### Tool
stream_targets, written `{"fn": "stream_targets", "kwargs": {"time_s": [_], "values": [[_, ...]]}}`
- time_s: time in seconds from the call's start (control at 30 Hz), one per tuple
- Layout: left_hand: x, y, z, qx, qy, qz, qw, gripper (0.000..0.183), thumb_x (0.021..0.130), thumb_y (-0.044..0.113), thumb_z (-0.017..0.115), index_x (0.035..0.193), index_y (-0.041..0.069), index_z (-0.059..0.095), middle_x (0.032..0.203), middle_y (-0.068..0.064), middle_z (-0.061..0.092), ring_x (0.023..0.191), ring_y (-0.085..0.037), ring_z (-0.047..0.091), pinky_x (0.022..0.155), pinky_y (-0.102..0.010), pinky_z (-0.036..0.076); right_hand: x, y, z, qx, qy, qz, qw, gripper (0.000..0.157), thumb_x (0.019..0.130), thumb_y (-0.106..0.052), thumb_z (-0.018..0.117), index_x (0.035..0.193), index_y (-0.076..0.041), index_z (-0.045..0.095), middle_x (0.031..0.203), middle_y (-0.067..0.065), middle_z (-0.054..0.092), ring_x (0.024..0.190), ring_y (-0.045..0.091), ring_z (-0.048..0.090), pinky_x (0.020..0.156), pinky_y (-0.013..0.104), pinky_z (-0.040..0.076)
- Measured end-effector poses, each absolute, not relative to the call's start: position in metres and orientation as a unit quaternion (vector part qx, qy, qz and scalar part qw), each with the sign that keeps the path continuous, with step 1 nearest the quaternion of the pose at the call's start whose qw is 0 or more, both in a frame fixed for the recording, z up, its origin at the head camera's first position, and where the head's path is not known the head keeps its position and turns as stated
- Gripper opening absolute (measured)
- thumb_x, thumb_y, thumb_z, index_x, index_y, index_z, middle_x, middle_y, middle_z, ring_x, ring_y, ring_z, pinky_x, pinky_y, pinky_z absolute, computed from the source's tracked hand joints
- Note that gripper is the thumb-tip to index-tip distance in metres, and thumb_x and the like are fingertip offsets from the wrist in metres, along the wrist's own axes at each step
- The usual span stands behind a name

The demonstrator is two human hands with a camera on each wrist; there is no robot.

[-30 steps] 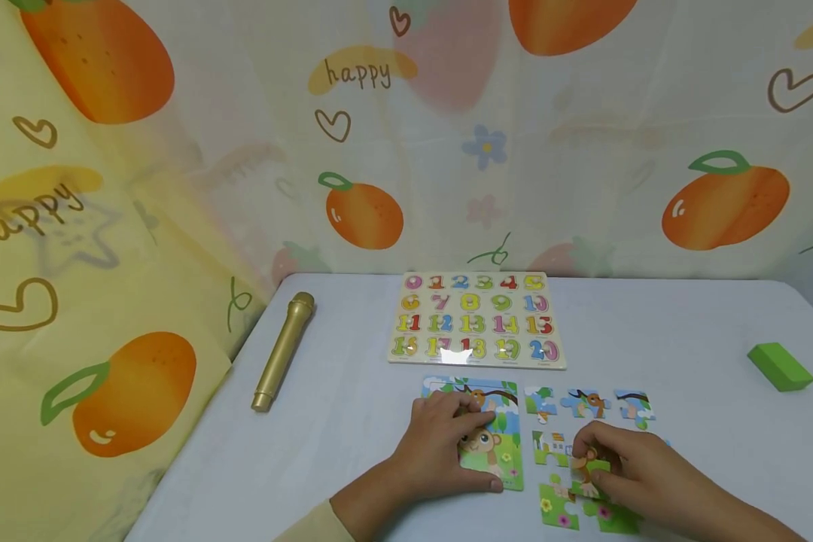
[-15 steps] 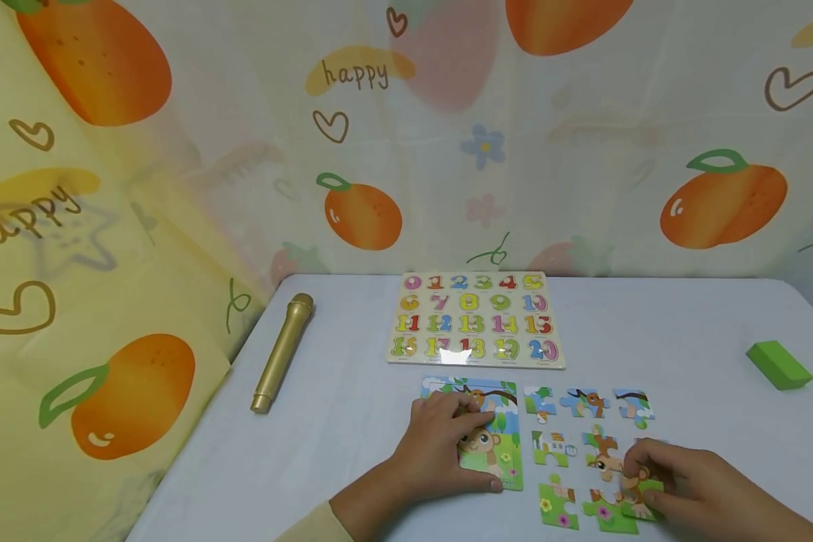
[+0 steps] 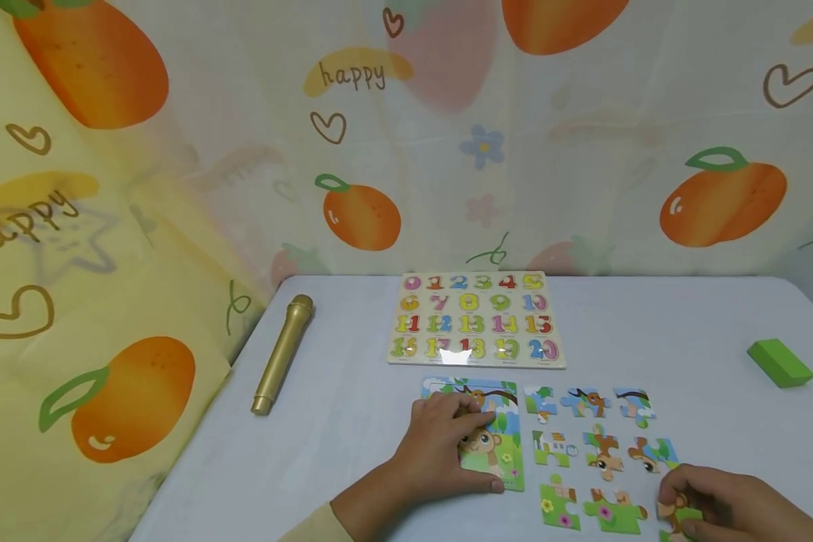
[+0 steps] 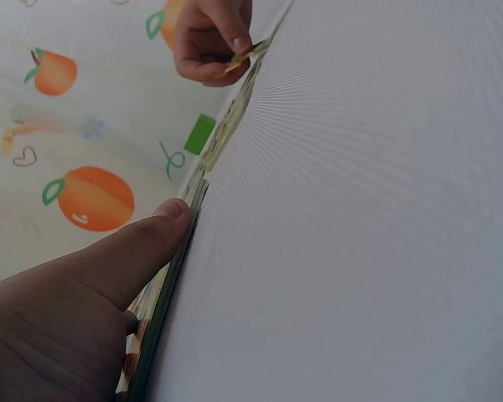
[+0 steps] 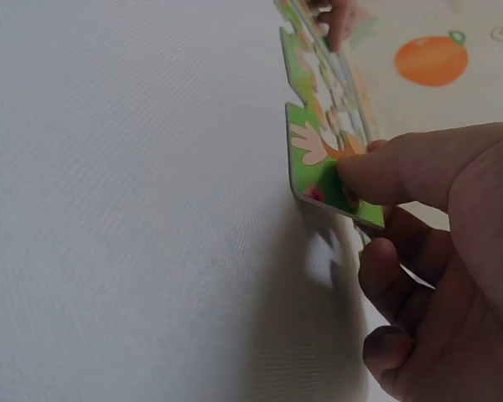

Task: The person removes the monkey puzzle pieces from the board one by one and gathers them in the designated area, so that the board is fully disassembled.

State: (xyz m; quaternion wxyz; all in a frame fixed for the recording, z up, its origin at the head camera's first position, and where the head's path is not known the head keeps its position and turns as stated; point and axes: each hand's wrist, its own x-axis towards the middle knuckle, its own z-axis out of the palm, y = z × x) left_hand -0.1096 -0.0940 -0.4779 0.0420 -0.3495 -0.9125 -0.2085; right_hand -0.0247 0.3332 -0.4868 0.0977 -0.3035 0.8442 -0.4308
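Observation:
My left hand (image 3: 440,444) rests on a picture puzzle board (image 3: 508,452) showing a cartoon monkey, its fingers spread over the upper part and its thumb at the near right corner. Much of the board is hidden under it. My right hand (image 3: 725,500) pinches a jigsaw puzzle piece (image 5: 314,159) between thumb and fingers, a green corner piece with a pale paw, held tilted at the lower right of the laid-out pieces. Beside the board, several loose puzzle pieces lie in rows with small gaps, among them a deer-face piece (image 3: 605,461) and a flowered green bottom piece (image 3: 613,516).
Behind the board lies a wooden number puzzle (image 3: 474,320) with numerals 0 to 20. A gold toy microphone (image 3: 283,354) lies at the left, and a green block (image 3: 781,363) at the right. A fruit-print curtain (image 3: 583,90) hangs behind the white table (image 3: 352,436).
My right hand has carried the corner piece rightward, from over the middle pieces to the end of the bottom row, uncovering the pieces beneath. My left hand has stayed on the board.

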Motion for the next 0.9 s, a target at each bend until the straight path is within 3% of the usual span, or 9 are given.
{"fn": "stream_targets", "kwargs": {"time_s": [0.17,0.53,0.9], "values": [[-0.1093,-0.0955,-0.4778,-0.352,-0.912,-0.208,0.045,0.087,0.074,0.076,0.085,0.146,0.031,0.068,0.139,0.010,0.056,0.127,-0.011,0.048,0.095,-0.039,0.033,-0.0240,0.3348,-0.4878,-0.298,0.875,-0.377,0.048,0.046,0.088,0.009,0.078,0.113,-0.028,0.068,0.106,-0.018,0.066,0.086,-0.001,0.056,0.066,0.017,0.044],[-0.1088,-0.0960,-0.4771,-0.351,-0.911,-0.209,0.047,0.087,0.073,0.076,0.085,0.146,0.032,0.068,0.138,0.009,0.056,0.126,-0.011,0.048,0.095,-0.039,0.033,-0.0216,0.3342,-0.4871,-0.264,0.924,-0.277,0.001,0.043,0.085,-0.006,0.087,0.108,-0.038,0.070,0.107,-0.027,0.058,0.084,-0.007,0.047,0.061,0.021,0.040],[-0.1050,-0.1001,-0.4731,-0.345,-0.917,-0.197,0.025,0.078,0.087,0.079,0.069,0.149,0.032,0.065,0.142,0.010,0.054,0.132,-0.012,0.045,0.097,-0.045,0.029,-0.0162,0.3321,-0.4961,-0.250,0.933,-0.260,-0.021,0.040,0.082,-0.011,0.091,0.105,-0.040,0.073,0.106,-0.028,0.053,0.085,-0.007,0.049,0.062,0.021,0.041]]}}
